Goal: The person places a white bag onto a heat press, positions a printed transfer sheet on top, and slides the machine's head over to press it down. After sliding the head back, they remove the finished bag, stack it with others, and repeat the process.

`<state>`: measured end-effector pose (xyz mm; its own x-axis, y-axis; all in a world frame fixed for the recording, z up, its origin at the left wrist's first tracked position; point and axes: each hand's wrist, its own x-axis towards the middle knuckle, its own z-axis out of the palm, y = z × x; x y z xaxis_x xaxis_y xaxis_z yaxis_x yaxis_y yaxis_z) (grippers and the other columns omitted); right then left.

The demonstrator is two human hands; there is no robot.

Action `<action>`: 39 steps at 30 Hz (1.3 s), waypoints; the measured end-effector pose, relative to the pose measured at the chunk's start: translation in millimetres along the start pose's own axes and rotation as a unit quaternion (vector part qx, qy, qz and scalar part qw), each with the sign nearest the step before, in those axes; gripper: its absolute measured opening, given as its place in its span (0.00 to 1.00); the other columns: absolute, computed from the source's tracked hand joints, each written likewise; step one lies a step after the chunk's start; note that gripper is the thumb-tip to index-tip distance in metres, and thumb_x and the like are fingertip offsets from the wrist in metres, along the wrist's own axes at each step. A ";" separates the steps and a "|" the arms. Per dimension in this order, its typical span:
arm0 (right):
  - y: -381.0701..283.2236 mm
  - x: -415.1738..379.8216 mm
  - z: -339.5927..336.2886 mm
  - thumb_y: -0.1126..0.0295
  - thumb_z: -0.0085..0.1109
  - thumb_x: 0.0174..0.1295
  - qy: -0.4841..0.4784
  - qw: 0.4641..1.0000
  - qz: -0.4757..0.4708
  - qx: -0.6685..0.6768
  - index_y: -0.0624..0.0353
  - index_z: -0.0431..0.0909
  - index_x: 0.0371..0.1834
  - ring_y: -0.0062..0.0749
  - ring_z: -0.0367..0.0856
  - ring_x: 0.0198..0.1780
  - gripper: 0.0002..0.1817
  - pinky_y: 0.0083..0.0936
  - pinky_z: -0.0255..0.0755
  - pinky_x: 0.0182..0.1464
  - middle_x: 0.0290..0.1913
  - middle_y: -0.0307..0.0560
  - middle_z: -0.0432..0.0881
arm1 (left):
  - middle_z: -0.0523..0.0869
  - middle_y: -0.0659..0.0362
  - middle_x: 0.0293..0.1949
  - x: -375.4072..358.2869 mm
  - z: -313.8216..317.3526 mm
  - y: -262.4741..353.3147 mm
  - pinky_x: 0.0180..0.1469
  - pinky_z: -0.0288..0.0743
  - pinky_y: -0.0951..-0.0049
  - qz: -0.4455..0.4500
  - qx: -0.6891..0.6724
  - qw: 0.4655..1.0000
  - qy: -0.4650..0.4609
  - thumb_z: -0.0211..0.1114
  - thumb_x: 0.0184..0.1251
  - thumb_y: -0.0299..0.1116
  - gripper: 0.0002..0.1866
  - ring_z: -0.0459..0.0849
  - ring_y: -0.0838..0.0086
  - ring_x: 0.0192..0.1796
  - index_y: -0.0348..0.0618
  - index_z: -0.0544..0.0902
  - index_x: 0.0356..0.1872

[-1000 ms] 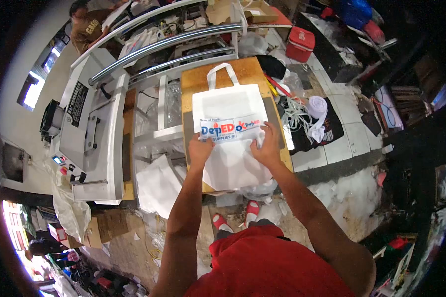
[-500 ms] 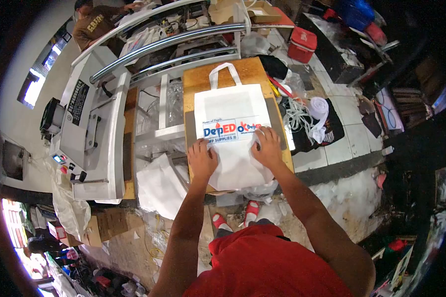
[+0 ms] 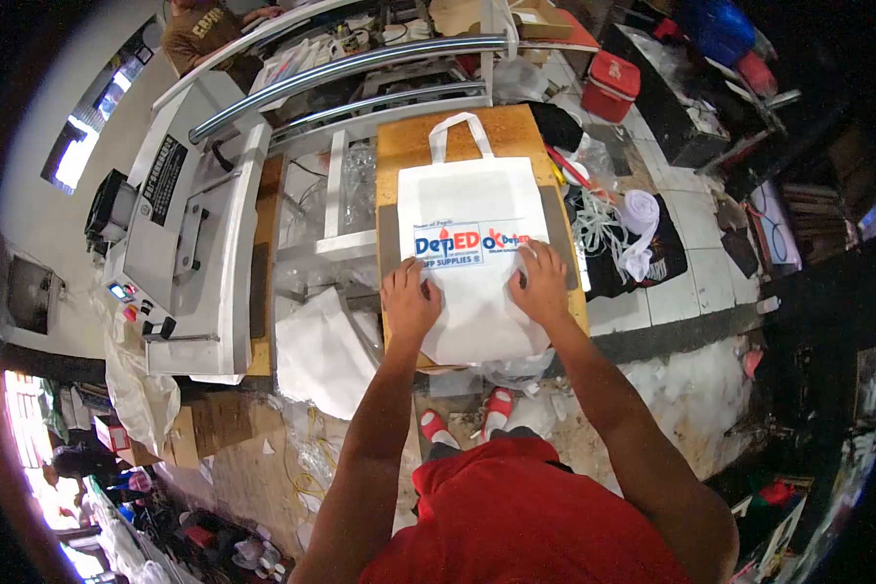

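While both hands rest along its sides, the white tote bag lies flat on a wooden board, over a grey pad that shows past its edges. Its handle forms a loop at the far end, away from the wearer. Across the middle runs a print in blue and red: "DepED" and "SUPPLIES" inside a blue-outlined box, a second "DepED" mark to the right and a small line of lettering above. Below the print the cloth is plain, with soft creases.

The left hand lies at the bag's left edge, fingers spread and bent; the right hand sits at the right edge with fingers curved and thumb turned inward. Whether either pinches the cloth, I cannot tell.

One second ago, the left hand covered the print's lower left corner; now it lies lower, leaving that corner uncovered. The bag keeps its place on the board, though the whole scene sits farther right in view.
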<state>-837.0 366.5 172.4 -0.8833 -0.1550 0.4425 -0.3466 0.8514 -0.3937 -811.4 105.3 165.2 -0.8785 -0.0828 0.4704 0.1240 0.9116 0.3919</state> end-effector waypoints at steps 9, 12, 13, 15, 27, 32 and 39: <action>-0.2 -0.7 0.8 0.66 0.61 0.55 0.027 1.000 0.004 0.004 0.63 0.76 0.61 0.55 0.67 0.70 0.27 0.53 0.62 0.69 0.66 0.57 0.73 | 0.81 0.58 0.61 -0.7 -2.0 1.8 0.66 0.67 0.52 0.014 0.017 1.000 -0.006 0.65 0.59 0.32 0.21 0.75 0.55 0.62 0.47 0.82 0.56; 1.6 -1.4 2.6 0.66 0.61 0.55 0.023 1.000 0.007 0.000 0.64 0.75 0.60 0.56 0.67 0.70 0.27 0.53 0.62 0.69 0.66 0.58 0.72 | 0.81 0.59 0.61 -0.6 -0.4 2.1 0.65 0.67 0.51 0.012 0.020 1.000 0.001 0.65 0.59 0.32 0.20 0.75 0.56 0.61 0.47 0.83 0.55; 1.5 -2.0 2.3 0.66 0.61 0.55 0.023 1.000 0.008 -0.001 0.64 0.75 0.60 0.56 0.67 0.70 0.27 0.53 0.62 0.69 0.66 0.58 0.72 | 0.81 0.59 0.60 -0.9 -0.7 2.1 0.65 0.67 0.52 0.013 0.017 1.000 0.001 0.65 0.59 0.32 0.20 0.75 0.56 0.61 0.47 0.83 0.54; 1.4 -1.2 2.4 0.66 0.61 0.55 0.027 1.000 0.006 0.003 0.65 0.75 0.60 0.56 0.67 0.70 0.27 0.53 0.62 0.69 0.65 0.59 0.72 | 0.81 0.59 0.60 -1.1 -2.0 2.4 0.65 0.67 0.52 0.013 0.014 1.000 0.001 0.65 0.59 0.32 0.19 0.75 0.56 0.61 0.47 0.84 0.54; 1.0 0.4 1.9 0.66 0.62 0.55 0.019 1.000 0.012 0.006 0.66 0.75 0.59 0.56 0.67 0.69 0.27 0.54 0.62 0.69 0.64 0.59 0.72 | 0.82 0.59 0.59 -0.7 -2.4 1.0 0.65 0.68 0.53 0.019 0.002 1.000 0.015 0.66 0.58 0.31 0.19 0.75 0.57 0.61 0.47 0.84 0.53; 1.0 1.3 1.3 0.66 0.62 0.55 0.023 1.000 0.010 0.006 0.66 0.75 0.58 0.56 0.68 0.69 0.27 0.54 0.62 0.69 0.64 0.59 0.72 | 0.81 0.59 0.61 -0.8 -0.7 -1.5 0.64 0.67 0.51 0.020 0.001 1.000 0.003 0.65 0.59 0.32 0.21 0.75 0.56 0.62 0.48 0.82 0.56; -0.4 0.0 1.5 0.69 0.62 0.54 0.033 0.999 0.017 0.003 0.64 0.77 0.59 0.56 0.70 0.67 0.27 0.52 0.64 0.66 0.64 0.58 0.74 | 0.81 0.59 0.61 -1.3 0.0 -2.9 0.65 0.67 0.51 0.020 0.005 1.000 -0.005 0.65 0.60 0.32 0.20 0.75 0.56 0.62 0.48 0.82 0.56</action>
<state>-837.3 365.5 171.4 -0.8717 -0.0929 0.4812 -0.3194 0.8523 -0.4141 -810.7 102.8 163.5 -0.8775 -0.0428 0.4776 0.1538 0.9183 0.3649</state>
